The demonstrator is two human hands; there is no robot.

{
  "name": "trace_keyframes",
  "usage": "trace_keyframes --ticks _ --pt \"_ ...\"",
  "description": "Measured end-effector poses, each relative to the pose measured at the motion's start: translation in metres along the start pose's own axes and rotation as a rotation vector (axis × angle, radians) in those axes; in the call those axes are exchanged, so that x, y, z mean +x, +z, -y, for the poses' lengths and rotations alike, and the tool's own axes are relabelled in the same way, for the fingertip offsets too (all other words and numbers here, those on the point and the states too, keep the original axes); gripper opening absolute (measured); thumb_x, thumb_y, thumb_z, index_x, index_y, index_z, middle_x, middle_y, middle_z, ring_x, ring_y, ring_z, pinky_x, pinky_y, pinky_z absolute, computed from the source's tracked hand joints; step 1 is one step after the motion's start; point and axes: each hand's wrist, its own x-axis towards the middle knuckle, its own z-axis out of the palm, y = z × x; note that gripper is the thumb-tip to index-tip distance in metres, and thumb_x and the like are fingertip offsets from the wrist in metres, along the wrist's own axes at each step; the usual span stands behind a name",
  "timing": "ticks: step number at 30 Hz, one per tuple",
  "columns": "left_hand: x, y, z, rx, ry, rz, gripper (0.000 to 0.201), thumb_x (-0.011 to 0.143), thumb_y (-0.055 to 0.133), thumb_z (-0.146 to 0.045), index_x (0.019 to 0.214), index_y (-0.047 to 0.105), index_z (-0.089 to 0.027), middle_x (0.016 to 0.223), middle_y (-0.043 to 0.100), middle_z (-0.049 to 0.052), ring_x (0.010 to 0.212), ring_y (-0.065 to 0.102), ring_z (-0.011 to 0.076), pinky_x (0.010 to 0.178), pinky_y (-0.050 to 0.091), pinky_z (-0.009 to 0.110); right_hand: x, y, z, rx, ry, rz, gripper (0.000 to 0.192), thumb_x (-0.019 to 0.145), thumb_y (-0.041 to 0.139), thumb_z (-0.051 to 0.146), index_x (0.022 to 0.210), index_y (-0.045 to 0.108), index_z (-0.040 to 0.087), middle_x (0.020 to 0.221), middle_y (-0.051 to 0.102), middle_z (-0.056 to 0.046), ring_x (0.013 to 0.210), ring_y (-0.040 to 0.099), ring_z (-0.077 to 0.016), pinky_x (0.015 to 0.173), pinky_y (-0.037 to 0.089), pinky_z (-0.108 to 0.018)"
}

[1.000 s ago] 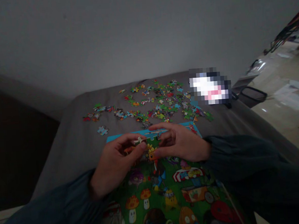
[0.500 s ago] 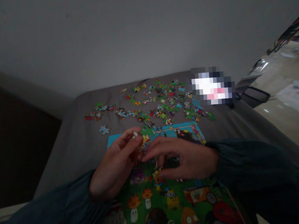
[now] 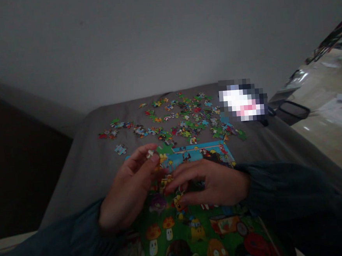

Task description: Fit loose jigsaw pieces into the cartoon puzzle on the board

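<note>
My left hand [image 3: 128,189] is closed around a few jigsaw puzzle pieces [image 3: 163,157], with green, white and yellow parts showing past the thumb. Just right of it, my right hand [image 3: 211,181] is bent over the puzzle, thumb and fingers curled in. A small yellow puzzle piece [image 3: 177,197] appears to be at its thumb tip, partly covered by the fingers. Beneath both hands lies the colourful puzzle board [image 3: 194,214], printed with cartoon plants, mushrooms and a cart on green, and a blue upper edge. My hands hide part of its middle.
Many loose puzzle pieces [image 3: 188,121] are spread over the grey cloth surface [image 3: 88,161] beyond the board. One blue piece [image 3: 120,149] lies apart at the left. Black-framed glasses [image 3: 292,109] and a blurred-out object [image 3: 242,101] rest at the right, near a wall [image 3: 153,39].
The left hand has shifted slightly left with its pieces, widening the gap between the hands. My right fingers have lowered a little toward the board, the small piece moving slightly left.
</note>
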Motion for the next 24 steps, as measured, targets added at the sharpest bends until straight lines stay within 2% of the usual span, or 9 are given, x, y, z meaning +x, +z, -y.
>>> trace_keyframes --ticks 2,4,7,10,15,17,20,24 --pt "0.0044 -0.0026 -0.0033 -0.034 0.041 -0.041 0.034 0.074 0.080 -0.029 0.104 0.064 -0.025 0.088 0.064 -0.002 0.072 0.061 0.0113 0.064 0.052 0.020 -0.0005 -0.0001 0.0004 0.068 0.050 -0.044 0.019 0.083 0.069 0.021 0.102 0.071 0.017 0.097 0.068 -0.004 0.080 0.064 -0.0111 0.075 0.055 -0.025" --pt "0.0065 -0.0040 -0.0043 -0.037 0.043 -0.055 0.031 0.074 0.080 -0.027 0.100 0.065 -0.023 0.083 0.064 -0.003 0.068 0.060 0.0096 0.060 0.051 0.018 -0.0006 0.0001 0.0002 0.130 0.087 -0.088 0.020 0.081 0.071 0.022 0.101 0.071 0.018 0.095 0.068 -0.003 0.077 0.064 -0.0102 0.071 0.055 -0.024" --pt "0.0062 -0.0035 -0.0026 -0.029 -0.012 -0.030 0.025 0.075 0.079 -0.025 0.094 0.064 -0.022 0.075 0.064 -0.004 0.062 0.057 0.0084 0.057 0.051 0.017 -0.0003 0.0009 -0.0004 0.164 0.074 -0.128 0.039 0.077 0.074 0.020 0.115 0.067 0.022 0.113 0.065 -0.004 0.073 0.064 -0.0077 0.070 0.056 -0.022" --pt "0.0060 -0.0025 -0.0010 -0.042 -0.007 -0.017 0.024 0.075 0.079 -0.024 0.092 0.063 -0.021 0.077 0.065 -0.003 0.063 0.059 0.0085 0.058 0.052 0.017 -0.0009 0.0018 -0.0007 0.153 0.023 -0.177 0.062 0.077 0.074 0.020 0.135 0.054 0.030 0.129 0.060 -0.005 0.071 0.063 -0.0066 0.071 0.058 -0.024" --pt "0.0075 -0.0026 -0.0009 -0.120 0.041 -0.079 0.027 0.070 0.081 -0.018 0.090 0.062 -0.020 0.078 0.068 -0.003 0.067 0.063 0.0092 0.061 0.055 0.016 -0.0031 0.0035 -0.0013 0.075 0.020 -0.305 0.079 0.080 0.071 0.018 0.147 0.034 0.034 0.141 0.051 -0.007 0.071 0.061 -0.0069 0.077 0.058 -0.028" --pt "0.0070 -0.0019 -0.0010 -0.133 0.045 -0.101 0.032 0.069 0.081 -0.014 0.094 0.063 -0.022 0.077 0.068 -0.004 0.068 0.065 0.0103 0.062 0.056 0.017 -0.0036 0.0041 -0.0024 0.038 0.045 -0.287 0.085 0.080 0.070 0.017 0.150 0.026 0.034 0.149 0.042 -0.009 0.070 0.061 -0.0062 0.076 0.059 -0.028" --pt "0.0062 0.0000 -0.0016 -0.125 0.050 -0.129 0.039 0.068 0.081 -0.012 0.102 0.065 -0.022 0.082 0.070 -0.003 0.067 0.066 0.0099 0.063 0.057 0.017 -0.0038 0.0047 -0.0043 -0.060 0.032 -0.193 0.090 0.081 0.068 0.014 0.153 0.016 0.034 0.155 0.031 -0.011 0.073 0.061 -0.0069 0.077 0.058 -0.028" --pt "0.0069 0.0020 -0.0026 -0.154 0.070 -0.095 0.025 0.066 0.085 -0.018 0.087 0.070 -0.020 0.086 0.072 -0.003 0.069 0.065 0.0081 0.062 0.057 0.013 -0.0042 0.0048 -0.0061 -0.198 0.003 -0.091 0.093 0.083 0.066 0.013 0.153 0.009 0.035 0.160 0.019 -0.010 0.076 0.063 -0.0081 0.081 0.058 -0.028"
